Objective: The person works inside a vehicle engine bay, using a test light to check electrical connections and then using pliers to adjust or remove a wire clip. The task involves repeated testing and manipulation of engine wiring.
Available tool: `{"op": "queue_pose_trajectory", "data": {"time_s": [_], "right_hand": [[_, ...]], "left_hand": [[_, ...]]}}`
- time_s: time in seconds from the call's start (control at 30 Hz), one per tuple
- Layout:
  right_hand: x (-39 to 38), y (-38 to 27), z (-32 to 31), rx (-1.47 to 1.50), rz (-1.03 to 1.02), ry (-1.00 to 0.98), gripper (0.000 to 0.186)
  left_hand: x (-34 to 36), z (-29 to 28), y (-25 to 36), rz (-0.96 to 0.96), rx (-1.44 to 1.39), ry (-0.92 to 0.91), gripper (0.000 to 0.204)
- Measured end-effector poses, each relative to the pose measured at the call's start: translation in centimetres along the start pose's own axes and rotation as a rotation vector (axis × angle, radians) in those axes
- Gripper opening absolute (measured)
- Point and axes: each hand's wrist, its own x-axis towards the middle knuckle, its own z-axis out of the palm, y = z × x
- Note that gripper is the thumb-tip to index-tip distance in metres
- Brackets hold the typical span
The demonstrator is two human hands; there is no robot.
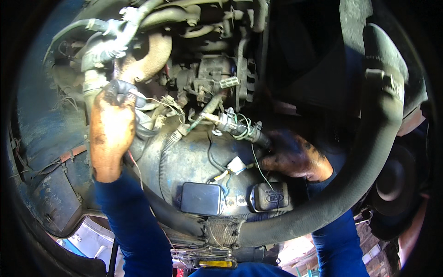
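Note:
My left hand [113, 122], blackened with grease, is closed at the upper left beside pipes [152, 55] and thin wires [170, 104]; what its fingers hold is hidden. My right hand [295, 157] has curled fingers by the dark end of a cylindrical fitting [237, 126] wrapped with green wire; its grip is too dark to make out. Near its fingertips are a white connector [236, 165] and loose wires. Below them sit two rectangular modules, one smooth dark [201, 198] and one black [270, 197], on a worn metal panel [170, 147].
A large curved black hose [350, 180] arcs around the right and bottom. Engine parts [212, 69] fill the upper middle. A worn blue body panel [41, 124] borders the left, and a dark round part [387, 184] lies at the right. A corrugated conduit [166, 166] runs down the middle.

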Motion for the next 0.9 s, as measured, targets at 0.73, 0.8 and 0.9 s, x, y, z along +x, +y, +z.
{"op": "queue_pose_trajectory", "data": {"time_s": [0.73, 0.8, 0.9], "right_hand": [[1.4, -1.9, 2.9, 0.149, -0.385, 0.542, 0.077], [1.4, -2.0, 2.8, 0.054, -0.433, 0.632, 0.081], [1.7, -1.8, 2.5, -0.112, -0.458, 0.619, 0.083]], "left_hand": [[-0.2, -0.5, -0.7, 0.234, 0.282, 0.067, 0.021], [-0.1, -0.5, -1.0, 0.234, 0.32, 0.068, 0.022], [-0.2, -0.3, -1.2, 0.196, 0.33, 0.051, 0.022]]}}
